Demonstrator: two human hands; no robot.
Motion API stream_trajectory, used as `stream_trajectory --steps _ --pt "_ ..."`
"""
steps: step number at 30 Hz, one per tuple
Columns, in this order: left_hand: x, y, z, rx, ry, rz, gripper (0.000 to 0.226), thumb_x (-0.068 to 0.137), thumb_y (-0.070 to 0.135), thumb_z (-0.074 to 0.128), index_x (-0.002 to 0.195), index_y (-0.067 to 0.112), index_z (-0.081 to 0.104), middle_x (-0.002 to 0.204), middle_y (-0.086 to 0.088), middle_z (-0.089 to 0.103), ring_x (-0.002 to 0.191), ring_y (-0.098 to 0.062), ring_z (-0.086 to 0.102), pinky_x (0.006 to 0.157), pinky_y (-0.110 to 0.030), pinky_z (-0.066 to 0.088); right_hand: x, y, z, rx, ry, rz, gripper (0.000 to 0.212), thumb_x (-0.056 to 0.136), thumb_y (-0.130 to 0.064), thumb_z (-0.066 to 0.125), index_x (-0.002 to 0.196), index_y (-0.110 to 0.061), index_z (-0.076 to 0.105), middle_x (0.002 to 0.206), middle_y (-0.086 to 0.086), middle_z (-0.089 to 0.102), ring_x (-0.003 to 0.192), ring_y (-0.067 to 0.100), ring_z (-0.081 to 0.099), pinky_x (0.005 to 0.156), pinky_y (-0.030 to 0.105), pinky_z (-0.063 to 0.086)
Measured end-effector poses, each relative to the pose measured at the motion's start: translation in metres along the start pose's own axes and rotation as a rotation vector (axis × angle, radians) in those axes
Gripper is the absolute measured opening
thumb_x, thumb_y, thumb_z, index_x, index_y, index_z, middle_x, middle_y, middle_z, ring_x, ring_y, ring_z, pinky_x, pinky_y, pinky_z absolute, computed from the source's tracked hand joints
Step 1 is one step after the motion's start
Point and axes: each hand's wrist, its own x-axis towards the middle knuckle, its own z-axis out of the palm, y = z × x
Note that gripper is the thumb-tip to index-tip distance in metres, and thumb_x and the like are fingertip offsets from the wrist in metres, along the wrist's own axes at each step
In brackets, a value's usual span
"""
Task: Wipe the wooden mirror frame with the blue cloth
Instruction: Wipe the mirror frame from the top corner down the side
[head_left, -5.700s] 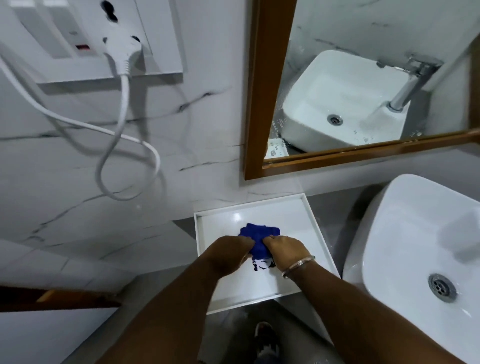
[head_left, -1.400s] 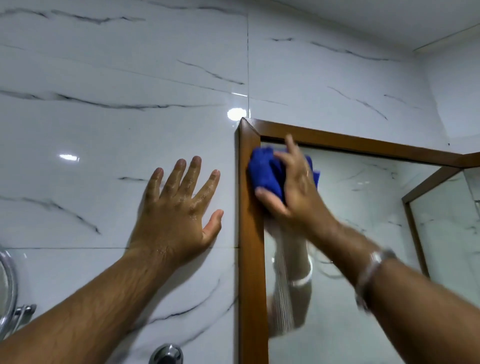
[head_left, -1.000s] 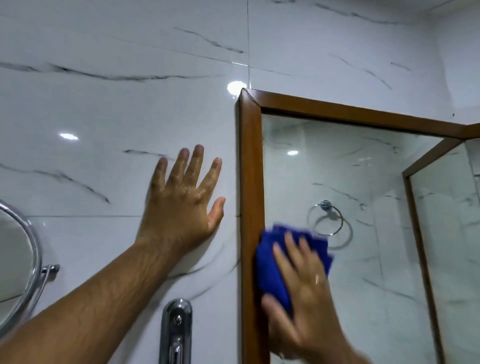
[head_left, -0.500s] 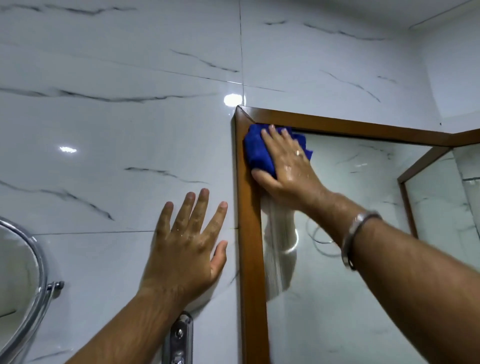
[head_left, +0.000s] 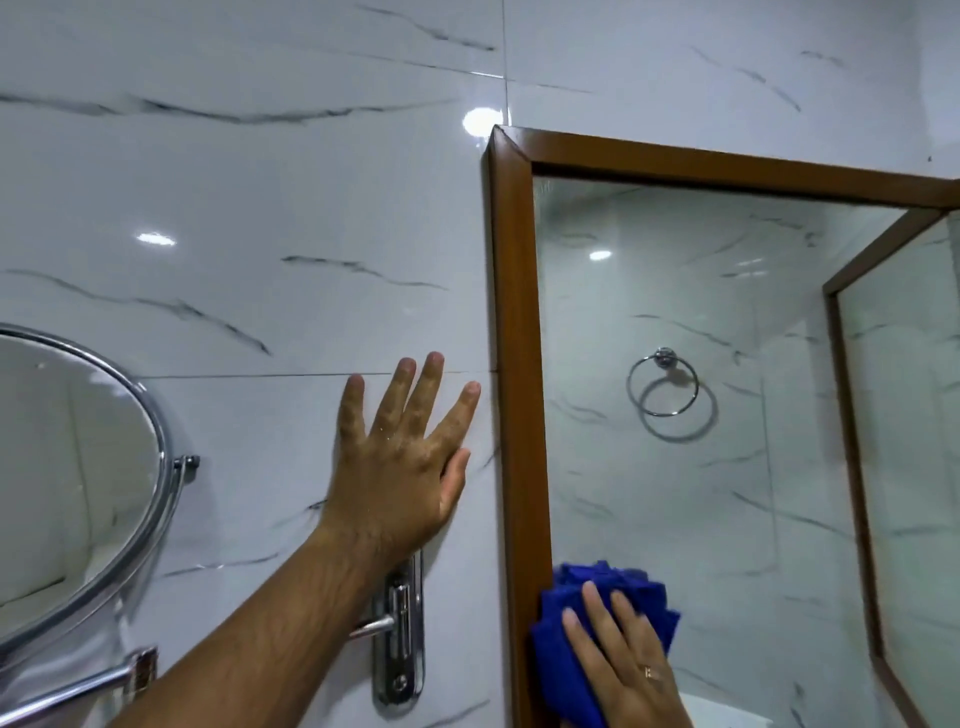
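Head view. Right hand (head_left: 621, 660) lies flat, fingers spread, palm pressing the blue cloth (head_left: 597, 634) against the mirror glass; not a pinch, the cloth is trapped under the palm. Cloth is bunched; its left edge touches the inner edge of the wooden mirror frame (head_left: 517, 374), low on the frame's left upright. A ring shows on one finger of this hand.

Left hand (head_left: 402, 467) is open, fingers fanned, palm flat on the marble wall tile (head_left: 249, 208), holding nothing. It sits just left of the frame's upright, higher than the right hand; its index fingertip is close to the wood, contact not resolvable.

Below the left hand: chrome wall fitting (head_left: 399, 636). Further left: round chrome-rimmed mirror (head_left: 67, 467). Above the right hand, reflected in the glass: towel ring (head_left: 670, 395).
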Motion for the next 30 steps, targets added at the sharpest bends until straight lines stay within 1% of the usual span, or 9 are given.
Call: stream_trajectory --steps 4,13,20,22,25,26,27,29,30 --pt "-0.019 0.023 0.0 -0.049 -0.041 -0.048 0.069 0.091 0.047 0.038 0.156 0.027 0.024 0.164 -0.013 0.014 0.151 -0.035 0.014 0.117 -0.066 0.01 0.063 0.021 -0.041 0.076 0.018 -0.05 0.082 0.073 -0.043 0.054 0.149 -0.019 0.034 0.159 0.009 0.027 0.15 0.027 0.015 0.119 0.039 0.015" --pt "-0.113 0.11 0.029 0.047 -0.009 -0.167 0.068 0.084 0.028 0.052 0.147 0.003 0.042 0.157 -0.02 0.034 0.146 -0.037 0.027 0.121 -0.055 0.001 0.229 0.053 -0.107 0.073 0.22 0.047 0.074 0.082 -0.041 0.048 0.151 -0.023 0.029 0.163 0.004 0.019 0.151 0.025 0.008 0.117 0.027 -0.007" --pt "-0.179 0.139 0.072 -0.043 0.043 -0.116 0.058 0.09 0.016 0.041 0.145 0.0 0.042 0.154 -0.018 0.034 0.144 -0.034 0.033 0.119 -0.045 0.018 0.005 0.025 0.004 -0.008 0.069 -0.017 0.091 0.07 -0.039 0.059 0.152 -0.025 0.024 0.163 0.005 0.014 0.151 0.03 0.01 0.122 0.042 0.006" --pt "-0.183 0.133 0.08 -0.047 0.06 -0.072 0.064 0.091 0.021 0.045 0.15 0.0 0.034 0.159 -0.018 0.028 0.148 -0.032 0.025 0.123 -0.043 0.013 -0.073 -0.016 0.045 0.013 -0.088 -0.019 0.093 0.067 -0.043 0.054 0.152 -0.039 0.017 0.163 -0.008 0.015 0.15 0.019 0.015 0.12 0.037 0.013" --pt "-0.183 0.132 0.085 -0.064 0.065 -0.06 0.068 0.094 0.025 0.041 0.154 0.0 0.021 0.164 -0.017 0.012 0.152 -0.032 0.013 0.125 -0.044 0.004 -0.132 -0.035 0.085 0.317 -0.034 0.194 0.06 0.073 -0.051 0.026 0.13 -0.069 0.021 0.134 -0.037 0.045 0.135 -0.01 0.035 0.107 0.022 0.03" --pt "-0.182 0.132 0.086 -0.061 0.065 -0.058 0.068 0.094 0.026 0.039 0.154 0.0 0.019 0.165 -0.018 0.009 0.152 -0.032 0.011 0.125 -0.044 0.003 -0.152 -0.038 0.09 0.219 -0.273 0.187 0.066 0.065 -0.056 0.01 0.131 -0.063 0.017 0.137 -0.026 0.043 0.143 -0.001 0.029 0.108 0.026 0.028" --pt "-0.182 0.132 0.087 -0.048 0.071 -0.053 0.068 0.095 0.026 0.038 0.154 -0.001 0.018 0.165 -0.018 0.008 0.152 -0.032 0.01 0.125 -0.044 0.002 -0.168 -0.034 0.094 -0.054 -0.355 0.14 0.058 0.086 -0.054 0.041 0.136 -0.047 0.013 0.15 -0.01 0.032 0.15 0.016 0.016 0.112 0.033 0.022" --pt "-0.183 0.133 0.088 -0.028 0.082 -0.04 0.068 0.095 0.026 0.038 0.154 -0.001 0.018 0.164 -0.019 0.009 0.152 -0.033 0.009 0.125 -0.045 0.002 -0.199 -0.018 0.09 -0.45 -0.318 -0.098 0.05 0.103 -0.03 0.028 0.151 -0.023 0.014 0.163 0.012 0.005 0.151 0.033 0.002 0.119 0.044 0.01" --pt "-0.183 0.133 0.089 -0.029 0.091 -0.037 0.068 0.094 0.026 0.039 0.154 -0.001 0.019 0.164 -0.019 0.01 0.152 -0.033 0.01 0.124 -0.045 0.003 -0.195 -0.011 0.083 -0.401 -0.252 -0.143 0.054 0.102 -0.029 0.028 0.153 -0.02 0.014 0.164 0.011 0.002 0.151 0.032 0.003 0.12 0.044 0.009"
